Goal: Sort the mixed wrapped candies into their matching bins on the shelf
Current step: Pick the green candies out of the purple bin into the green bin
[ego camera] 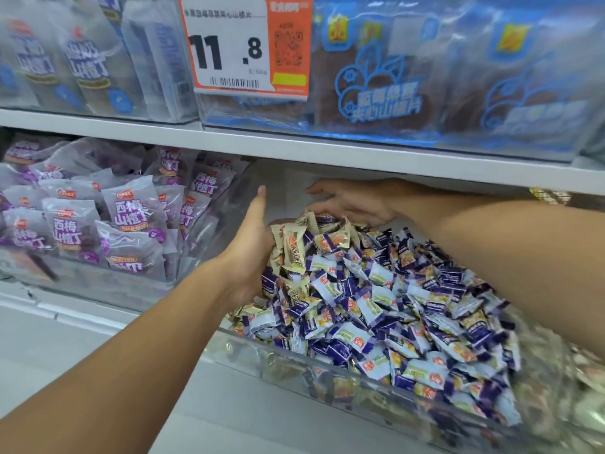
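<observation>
Left hand (253, 244) stands on edge with straight fingers, palm pressed against the left flank of the candy heap, touching several cream-gold wrapped candies (292, 247) at its top. Right hand (352, 199) reaches in from the right under the shelf edge (327, 158), fingers extended and relaxed, palm down on the back crest of the heap; neither hand grips anything. Both hands bracket the peak of the pile from opposite sides.

Mixed wrapped candies (376, 306), purple-and-white pieces with cream-gold ones among them, fill a clear plastic bin (294, 358) on the lower shelf, heaped above its front wall. Just left of it, a second clear bin (98, 283) holds purple pouches (131, 211) with printed characters. On the shelf above, clear bins hold grey-blue packs (85, 60) at left and blue-printed bags (379, 86) at right. An orange-and-white price tag (244, 44) reading 11.8 hangs between them
</observation>
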A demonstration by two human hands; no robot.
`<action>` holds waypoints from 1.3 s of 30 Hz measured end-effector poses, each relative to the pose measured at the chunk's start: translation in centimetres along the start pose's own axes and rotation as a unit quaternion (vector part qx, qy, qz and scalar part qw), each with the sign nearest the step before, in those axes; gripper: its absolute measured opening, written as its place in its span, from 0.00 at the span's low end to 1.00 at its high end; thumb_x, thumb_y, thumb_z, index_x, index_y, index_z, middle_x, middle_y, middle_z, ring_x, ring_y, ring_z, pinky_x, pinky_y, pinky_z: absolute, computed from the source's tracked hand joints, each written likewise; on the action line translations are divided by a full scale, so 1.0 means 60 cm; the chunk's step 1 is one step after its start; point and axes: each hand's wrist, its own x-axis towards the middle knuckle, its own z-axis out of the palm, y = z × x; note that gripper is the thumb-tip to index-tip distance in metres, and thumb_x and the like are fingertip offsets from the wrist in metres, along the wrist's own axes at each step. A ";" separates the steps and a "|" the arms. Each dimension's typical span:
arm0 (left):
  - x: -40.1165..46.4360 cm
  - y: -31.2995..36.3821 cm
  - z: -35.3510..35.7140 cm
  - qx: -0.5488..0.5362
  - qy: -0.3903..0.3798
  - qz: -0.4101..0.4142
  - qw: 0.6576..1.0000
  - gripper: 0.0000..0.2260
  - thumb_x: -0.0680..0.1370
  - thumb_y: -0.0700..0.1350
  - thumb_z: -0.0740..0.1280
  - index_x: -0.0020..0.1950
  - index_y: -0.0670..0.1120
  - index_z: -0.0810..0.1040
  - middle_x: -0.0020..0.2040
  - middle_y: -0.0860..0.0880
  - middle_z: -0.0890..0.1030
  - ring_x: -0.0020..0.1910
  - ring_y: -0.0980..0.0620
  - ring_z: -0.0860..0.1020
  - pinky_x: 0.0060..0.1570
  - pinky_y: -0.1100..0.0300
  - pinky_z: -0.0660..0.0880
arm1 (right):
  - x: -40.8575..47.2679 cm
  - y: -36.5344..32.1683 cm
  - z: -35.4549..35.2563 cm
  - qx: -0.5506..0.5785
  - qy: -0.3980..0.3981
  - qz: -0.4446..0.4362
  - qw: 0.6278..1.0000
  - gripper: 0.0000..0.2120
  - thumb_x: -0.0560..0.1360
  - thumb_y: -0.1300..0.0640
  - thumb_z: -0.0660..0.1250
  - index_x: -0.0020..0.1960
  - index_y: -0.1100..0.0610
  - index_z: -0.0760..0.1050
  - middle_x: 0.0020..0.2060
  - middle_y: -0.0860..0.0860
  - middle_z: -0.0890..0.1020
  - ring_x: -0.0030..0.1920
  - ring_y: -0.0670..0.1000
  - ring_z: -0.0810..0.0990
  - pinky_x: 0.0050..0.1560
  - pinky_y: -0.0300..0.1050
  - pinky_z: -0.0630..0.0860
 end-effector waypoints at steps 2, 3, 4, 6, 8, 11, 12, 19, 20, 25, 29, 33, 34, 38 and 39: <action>-0.004 -0.001 -0.001 0.005 -0.010 0.001 1.000 0.39 0.72 0.77 0.39 0.65 0.58 0.76 0.67 0.56 0.77 0.61 0.57 0.75 0.68 0.46 0.57 | -0.008 0.004 -0.001 -0.041 -0.011 -0.008 0.999 0.21 0.84 0.44 0.54 0.72 0.52 0.69 0.72 0.53 0.72 0.69 0.53 0.72 0.75 0.55 0.62; -0.005 -0.002 0.000 0.004 -0.018 0.006 1.000 0.40 0.72 0.77 0.40 0.66 0.58 0.77 0.66 0.54 0.78 0.65 0.52 0.74 0.69 0.45 0.57 | -0.014 0.005 0.000 -0.060 -0.018 -0.014 0.998 0.21 0.84 0.43 0.52 0.72 0.50 0.69 0.72 0.51 0.72 0.67 0.51 0.72 0.75 0.55 0.62; -0.001 -0.004 -0.002 0.005 -0.021 0.011 1.000 0.40 0.72 0.77 0.40 0.66 0.57 0.78 0.66 0.51 0.79 0.67 0.49 0.75 0.70 0.44 0.58 | -0.023 0.002 -0.001 -0.074 -0.029 -0.011 0.997 0.21 0.84 0.42 0.51 0.72 0.49 0.69 0.71 0.49 0.72 0.66 0.49 0.72 0.75 0.54 0.61; -0.002 -0.002 0.007 0.008 -0.022 0.035 0.999 0.38 0.75 0.75 0.40 0.57 0.57 0.83 0.57 0.46 0.84 0.57 0.48 0.82 0.64 0.48 0.69 | -0.038 0.004 -0.003 -0.076 -0.023 -0.003 0.997 0.19 0.84 0.43 0.50 0.68 0.47 0.72 0.66 0.45 0.75 0.61 0.45 0.74 0.74 0.51 0.63; -0.003 0.003 0.022 0.031 -0.008 0.061 0.998 0.35 0.78 0.71 0.41 0.46 0.59 0.86 0.48 0.46 0.86 0.44 0.51 0.85 0.52 0.55 0.76 | -0.061 0.003 -0.009 -0.063 -0.025 0.014 0.998 0.14 0.85 0.44 0.50 0.58 0.42 0.74 0.55 0.38 0.77 0.52 0.38 0.77 0.70 0.42 0.67; -0.004 0.005 0.043 0.053 -0.028 0.082 0.995 0.36 0.77 0.72 0.44 0.51 0.52 0.86 0.50 0.46 0.86 0.51 0.48 0.84 0.65 0.48 0.72 | -0.109 0.004 -0.011 -0.076 -0.014 0.016 0.997 0.15 0.84 0.43 0.50 0.63 0.41 0.74 0.58 0.35 0.74 0.55 0.35 0.74 0.60 0.32 0.64; -0.005 0.006 0.047 0.056 -0.029 0.090 0.994 0.35 0.77 0.72 0.45 0.50 0.51 0.85 0.50 0.45 0.86 0.52 0.47 0.84 0.68 0.44 0.69 | -0.127 0.003 -0.012 -0.080 -0.017 0.013 0.997 0.18 0.85 0.43 0.49 0.69 0.43 0.72 0.61 0.36 0.72 0.60 0.37 0.70 0.61 0.33 0.61; -0.020 -0.003 0.083 0.193 -0.084 0.137 0.968 0.33 0.66 0.79 0.48 0.51 0.60 0.81 0.67 0.50 0.76 0.67 0.47 0.73 0.70 0.39 0.64 | -0.213 0.031 -0.003 -0.117 -0.006 -0.040 0.992 0.17 0.85 0.50 0.50 0.56 0.54 0.75 0.53 0.47 0.81 0.54 0.46 0.78 0.63 0.46 0.70; -0.022 -0.009 0.088 0.216 -0.091 0.147 0.961 0.35 0.65 0.81 0.47 0.54 0.62 0.79 0.69 0.52 0.75 0.68 0.49 0.72 0.69 0.39 0.64 | -0.226 0.035 0.002 -0.122 0.006 -0.041 0.992 0.17 0.84 0.49 0.50 0.55 0.56 0.75 0.52 0.52 0.80 0.54 0.50 0.77 0.63 0.51 0.71; -0.054 -0.022 0.108 0.300 -0.123 0.169 0.931 0.32 0.66 0.81 0.44 0.60 0.71 0.74 0.73 0.62 0.69 0.68 0.57 0.71 0.72 0.43 0.62 | -0.284 0.058 0.022 -0.167 0.046 -0.035 0.984 0.16 0.84 0.49 0.52 0.65 0.51 0.73 0.61 0.52 0.79 0.62 0.54 0.75 0.66 0.59 0.69; -0.069 -0.017 0.115 0.360 -0.185 0.196 0.893 0.30 0.71 0.77 0.44 0.70 0.72 0.63 0.74 0.68 0.63 0.74 0.65 0.61 0.74 0.56 0.56 | -0.322 0.054 0.023 -0.195 0.087 -0.051 0.976 0.16 0.84 0.56 0.55 0.68 0.54 0.75 0.65 0.53 0.77 0.67 0.52 0.72 0.67 0.51 0.66; -0.046 -0.007 0.084 0.319 -0.170 0.191 0.912 0.38 0.73 0.77 0.44 0.79 0.59 0.57 0.76 0.58 0.61 0.76 0.51 0.62 0.69 0.64 0.62 | -0.327 0.032 0.012 -0.196 0.158 -0.043 0.967 0.19 0.81 0.62 0.59 0.70 0.52 0.73 0.67 0.47 0.77 0.66 0.47 0.73 0.68 0.47 0.69; -0.047 -0.001 0.076 0.296 -0.143 0.204 0.922 0.32 0.75 0.75 0.43 0.76 0.67 0.58 0.76 0.59 0.63 0.74 0.51 0.64 0.70 0.57 0.62 | -0.322 0.025 0.011 -0.198 0.178 -0.040 0.963 0.20 0.80 0.62 0.59 0.70 0.51 0.73 0.66 0.47 0.77 0.65 0.46 0.74 0.68 0.46 0.70; -0.074 0.002 0.023 0.257 -0.114 0.184 0.942 0.24 0.74 0.74 0.42 0.69 0.77 0.60 0.71 0.60 0.71 0.71 0.55 0.67 0.66 0.44 0.61 | -0.294 -0.008 0.040 -0.149 0.249 -0.092 0.953 0.15 0.78 0.60 0.63 0.61 0.49 0.78 0.54 0.43 0.81 0.53 0.42 0.78 0.55 0.40 0.74; -0.077 0.005 0.022 0.247 -0.109 0.182 0.946 0.24 0.75 0.73 0.43 0.69 0.76 0.62 0.70 0.60 0.72 0.70 0.55 0.68 0.66 0.46 0.62 | -0.292 -0.013 0.053 -0.147 0.243 -0.116 0.952 0.13 0.77 0.58 0.65 0.59 0.48 0.79 0.51 0.42 0.81 0.50 0.41 0.78 0.51 0.39 0.74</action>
